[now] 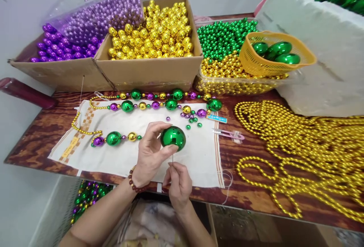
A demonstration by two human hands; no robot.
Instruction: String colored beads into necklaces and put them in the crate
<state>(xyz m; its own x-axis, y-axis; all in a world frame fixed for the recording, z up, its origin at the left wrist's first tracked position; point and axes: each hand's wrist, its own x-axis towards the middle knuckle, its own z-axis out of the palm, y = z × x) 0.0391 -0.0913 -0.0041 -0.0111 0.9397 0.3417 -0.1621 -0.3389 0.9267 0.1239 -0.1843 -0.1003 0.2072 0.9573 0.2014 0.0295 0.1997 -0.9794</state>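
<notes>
My left hand (150, 148) grips a large shiny green bead (173, 138) between thumb and fingers, above a white cloth (196, 163). Just below it, my right hand (179, 180) pinches a thin needle (172, 158) that points up at the bead's underside; whether its tip is inside the bead I cannot tell. Left of my hands lies a bead strand (113, 138) in purple, green and gold, its right end hidden behind my left hand. Farther back on the cloth, a longer strand (155, 105) lies in two rows. Several loose small beads (193, 119) rest near its right end.
Purple beads (66, 47) and gold beads (153, 34) fill cardboard boxes at the back. A yellow basket (277, 66) of large green beads sits over a clear bin. Pink-handled thread snips (229, 134) lie right of my hands, beside heaped gold bead chains (307, 144).
</notes>
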